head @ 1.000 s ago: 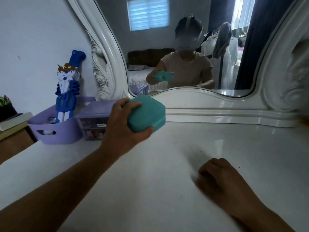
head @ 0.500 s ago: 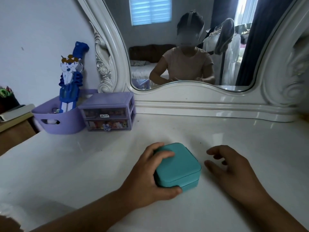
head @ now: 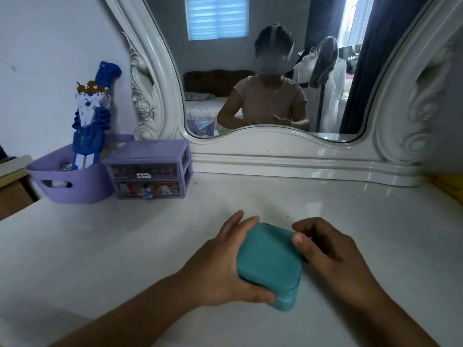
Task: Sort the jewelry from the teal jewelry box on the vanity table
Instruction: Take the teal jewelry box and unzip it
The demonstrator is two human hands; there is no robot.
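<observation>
- Left hand [head: 220,266] wraps the teal jewelry box [head: 269,264] from its left side, thumb at the near corner.
- Right hand [head: 333,259], fingers curled, pinches at the box's far right edge.
- Box lies shut, lower centre, on the white vanity table [head: 125,246].
- Purple drawer unit [head: 149,170] sits upper left.

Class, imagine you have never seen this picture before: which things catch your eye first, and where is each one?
First comes the teal jewelry box, shut, low in the middle on the white vanity table, with the left hand gripping its left side and the right hand curled at its right edge. Behind rises the ornate white mirror, reflecting the person. At far left stand a purple drawer unit and a purple basket holding a blue toy figure.
</observation>
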